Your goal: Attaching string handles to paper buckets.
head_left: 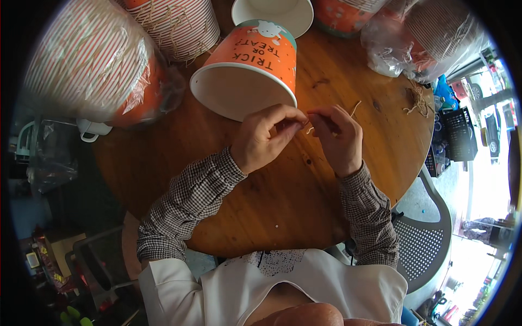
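An orange paper bucket (255, 51) with dark printing and a white ghost-like figure lies on its side, its white mouth turned toward me. Just in front of its rim, my left hand (266, 138) is closed in a pinch. My right hand (340, 138) pinches too, and the fingertips of both hands meet. A thin pale string (356, 108) shows behind the right fingers, and a short bit of it appears between the hands. The part inside the fingertips is too small to make out.
Stacks of striped paper buckets (92, 60), some in clear plastic, crowd the round wooden table's (261, 212) far left and far right. Another white bucket (277, 16) stands at the back. Loose twine (418, 100) lies at the right edge. A grey chair (424, 244) is at right.
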A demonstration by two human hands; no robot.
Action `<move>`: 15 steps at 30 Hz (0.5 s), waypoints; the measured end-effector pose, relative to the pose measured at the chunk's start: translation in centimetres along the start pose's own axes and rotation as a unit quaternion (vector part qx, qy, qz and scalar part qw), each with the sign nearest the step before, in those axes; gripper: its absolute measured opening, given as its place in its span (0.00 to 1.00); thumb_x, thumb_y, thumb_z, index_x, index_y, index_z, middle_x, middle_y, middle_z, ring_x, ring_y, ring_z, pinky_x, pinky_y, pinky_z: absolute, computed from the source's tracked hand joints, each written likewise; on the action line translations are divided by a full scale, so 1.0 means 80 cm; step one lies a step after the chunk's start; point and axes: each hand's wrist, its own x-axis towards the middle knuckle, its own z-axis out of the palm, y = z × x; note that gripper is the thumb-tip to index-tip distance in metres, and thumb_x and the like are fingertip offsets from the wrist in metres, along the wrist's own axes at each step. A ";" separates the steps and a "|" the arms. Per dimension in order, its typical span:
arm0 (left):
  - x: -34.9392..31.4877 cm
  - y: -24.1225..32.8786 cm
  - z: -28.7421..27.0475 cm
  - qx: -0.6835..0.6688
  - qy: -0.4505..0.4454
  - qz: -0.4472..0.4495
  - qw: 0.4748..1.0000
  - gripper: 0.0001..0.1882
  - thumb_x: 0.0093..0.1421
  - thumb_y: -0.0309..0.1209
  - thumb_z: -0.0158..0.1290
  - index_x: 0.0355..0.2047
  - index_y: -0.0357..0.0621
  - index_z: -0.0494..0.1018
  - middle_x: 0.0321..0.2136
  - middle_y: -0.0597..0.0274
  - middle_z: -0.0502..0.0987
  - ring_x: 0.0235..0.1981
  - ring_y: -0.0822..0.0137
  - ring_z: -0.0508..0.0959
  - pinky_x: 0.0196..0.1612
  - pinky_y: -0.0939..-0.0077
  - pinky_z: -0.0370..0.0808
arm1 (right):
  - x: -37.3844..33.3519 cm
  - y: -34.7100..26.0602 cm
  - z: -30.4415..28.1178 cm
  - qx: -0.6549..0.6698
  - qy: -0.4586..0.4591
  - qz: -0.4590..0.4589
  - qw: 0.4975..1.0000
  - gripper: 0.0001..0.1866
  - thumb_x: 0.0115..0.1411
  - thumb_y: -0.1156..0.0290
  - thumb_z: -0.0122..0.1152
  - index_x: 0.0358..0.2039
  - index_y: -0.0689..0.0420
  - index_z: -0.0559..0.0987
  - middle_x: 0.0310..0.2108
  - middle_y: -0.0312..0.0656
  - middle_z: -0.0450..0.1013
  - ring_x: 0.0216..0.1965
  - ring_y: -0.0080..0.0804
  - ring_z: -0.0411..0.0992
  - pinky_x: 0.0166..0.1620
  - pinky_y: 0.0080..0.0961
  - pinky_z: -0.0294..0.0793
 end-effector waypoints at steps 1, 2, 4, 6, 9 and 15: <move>-0.001 -0.002 0.000 -0.070 -0.003 -0.061 0.996 0.06 0.60 0.22 0.54 0.39 0.39 0.74 0.30 0.64 0.78 0.31 0.73 0.78 0.33 0.79 0.75 | 0.002 0.002 -0.003 0.000 0.001 0.000 1.000 0.05 0.58 0.76 0.61 0.36 0.61 0.80 0.28 0.37 0.74 0.24 0.21 0.73 0.26 0.18 0.71; -0.002 -0.003 -0.001 -0.140 -0.006 -0.122 0.983 0.05 0.61 0.23 0.54 0.38 0.38 0.74 0.30 0.67 0.78 0.31 0.78 0.77 0.34 0.82 0.74 | 0.005 0.004 -0.007 0.092 -0.047 0.094 0.990 0.06 0.59 0.76 0.60 0.37 0.61 0.80 0.29 0.36 0.75 0.24 0.19 0.73 0.26 0.17 0.71; -0.001 -0.004 -0.006 -0.172 -0.005 -0.144 0.975 0.05 0.62 0.23 0.53 0.38 0.38 0.74 0.31 0.68 0.77 0.32 0.79 0.75 0.35 0.84 0.73 | 0.006 0.002 -0.010 0.184 -0.094 0.185 0.961 0.06 0.60 0.76 0.59 0.37 0.61 0.80 0.29 0.36 0.76 0.25 0.18 0.72 0.27 0.16 0.72; 0.000 -0.005 -0.009 -0.203 -0.004 -0.166 0.965 0.05 0.62 0.24 0.52 0.38 0.37 0.74 0.32 0.69 0.77 0.32 0.81 0.74 0.36 0.86 0.73 | 0.006 -0.001 -0.009 0.176 -0.075 0.177 0.965 0.06 0.62 0.74 0.59 0.38 0.61 0.79 0.28 0.36 0.76 0.26 0.16 0.72 0.27 0.14 0.72; 0.000 -0.007 -0.012 -0.272 -0.026 -0.185 0.944 0.06 0.64 0.24 0.52 0.40 0.36 0.72 0.35 0.69 0.75 0.35 0.81 0.73 0.42 0.86 0.73 | 0.003 -0.005 0.002 0.160 0.016 0.123 0.979 0.06 0.61 0.73 0.59 0.37 0.62 0.78 0.26 0.35 0.75 0.24 0.16 0.71 0.27 0.14 0.71; 0.002 -0.004 -0.016 -0.351 -0.011 -0.226 0.909 0.06 0.64 0.22 0.50 0.41 0.36 0.72 0.37 0.65 0.75 0.38 0.77 0.76 0.44 0.82 0.75 | 0.001 -0.005 -0.015 0.141 -0.052 0.028 0.988 0.06 0.60 0.75 0.60 0.37 0.63 0.76 0.38 0.37 0.72 0.33 0.19 0.72 0.36 0.19 0.74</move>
